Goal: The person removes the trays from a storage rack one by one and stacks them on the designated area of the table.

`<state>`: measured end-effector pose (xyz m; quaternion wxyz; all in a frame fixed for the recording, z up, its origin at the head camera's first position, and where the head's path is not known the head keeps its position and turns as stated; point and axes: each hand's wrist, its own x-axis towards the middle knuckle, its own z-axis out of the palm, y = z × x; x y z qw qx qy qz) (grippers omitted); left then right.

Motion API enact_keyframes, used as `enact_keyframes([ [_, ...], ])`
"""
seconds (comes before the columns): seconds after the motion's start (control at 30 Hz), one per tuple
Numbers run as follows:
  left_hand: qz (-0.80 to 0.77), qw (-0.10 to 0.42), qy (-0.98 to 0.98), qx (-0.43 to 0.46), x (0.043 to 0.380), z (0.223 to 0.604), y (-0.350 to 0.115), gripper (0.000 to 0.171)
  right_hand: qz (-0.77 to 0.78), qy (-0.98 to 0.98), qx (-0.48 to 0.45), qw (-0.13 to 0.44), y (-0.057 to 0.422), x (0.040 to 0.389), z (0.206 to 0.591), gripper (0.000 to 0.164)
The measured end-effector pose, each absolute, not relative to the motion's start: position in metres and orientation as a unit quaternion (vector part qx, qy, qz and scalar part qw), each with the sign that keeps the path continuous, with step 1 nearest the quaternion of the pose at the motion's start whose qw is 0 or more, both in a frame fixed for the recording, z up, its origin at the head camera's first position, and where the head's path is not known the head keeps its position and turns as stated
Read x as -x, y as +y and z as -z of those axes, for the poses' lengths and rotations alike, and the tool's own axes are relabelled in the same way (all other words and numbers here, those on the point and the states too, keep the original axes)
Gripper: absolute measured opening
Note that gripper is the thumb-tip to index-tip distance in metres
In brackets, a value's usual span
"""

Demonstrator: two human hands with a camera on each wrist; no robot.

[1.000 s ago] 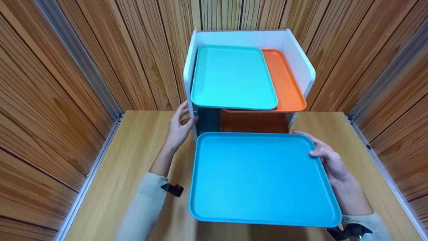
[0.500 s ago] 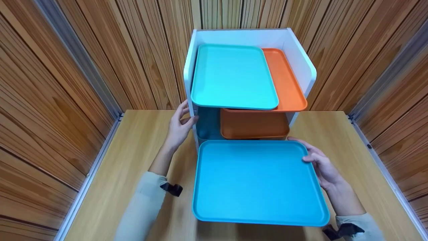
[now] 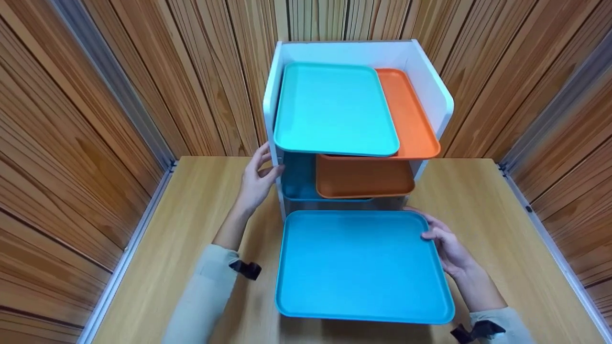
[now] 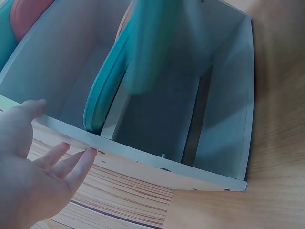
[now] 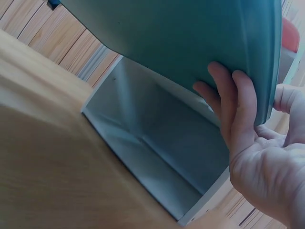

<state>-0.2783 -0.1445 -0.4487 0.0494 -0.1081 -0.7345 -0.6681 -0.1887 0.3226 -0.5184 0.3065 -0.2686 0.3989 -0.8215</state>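
Observation:
A large blue tray (image 3: pixel 363 267) is held in front of the white shelf unit (image 3: pixel 436 100), low and near the head camera. My right hand (image 3: pixel 447 246) grips its right edge near the far corner, thumb on top and fingers spread under the base (image 5: pixel 190 38). At the shelf's left side panel, my left hand (image 3: pixel 258 179) holds the front edge, thumb (image 4: pixel 35 109) at the inner side and fingers outside. On the top level lies a turquoise tray (image 3: pixel 334 110), overlapping an orange tray (image 3: pixel 406 114). One level down, a brownish-orange tray (image 3: pixel 366 177) overlaps a blue tray (image 3: pixel 299 179).
The shelf's bottom compartment (image 5: pixel 176 129) opens toward me below the middle level. It stands on a wooden table (image 3: pixel 210 191) against wood-plank walls (image 3: pixel 191 71). Metal rails (image 3: pixel 138 248) run along the table's sides.
The right hand has lowered the large blue tray and shifted it slightly left, so the middle-level trays show more fully. My left hand stays on the side panel.

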Motion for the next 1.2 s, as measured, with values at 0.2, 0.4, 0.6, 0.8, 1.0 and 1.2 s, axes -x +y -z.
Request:
enact_keyframes([
  [0.2,0.665,0.051,-0.738,0.100,0.278,0.449,-0.145,0.063,0.810,0.446,0.253,0.283,0.320,0.194,0.538,0.064],
  [0.4,0.667,0.050,-0.737,0.097,0.280,0.448,-0.144,0.064,0.796,0.495,0.232,0.259,0.320,0.200,0.557,0.061],
  [0.6,0.668,0.049,-0.736,0.099,0.283,0.447,-0.142,0.064,0.777,0.554,0.176,0.242,0.319,0.200,0.572,0.055],
  [0.8,0.667,0.048,-0.737,0.101,0.283,0.447,-0.143,0.064,0.765,0.584,0.141,0.230,0.318,0.201,0.582,0.051],
  [1.0,0.667,0.050,-0.737,0.099,0.281,0.447,-0.143,0.063,0.770,0.585,0.090,0.237,0.314,0.202,0.588,0.049],
  [1.2,0.666,0.048,-0.737,0.101,0.280,0.449,-0.143,0.064,0.785,0.557,0.086,0.259,0.310,0.204,0.591,0.051],
])
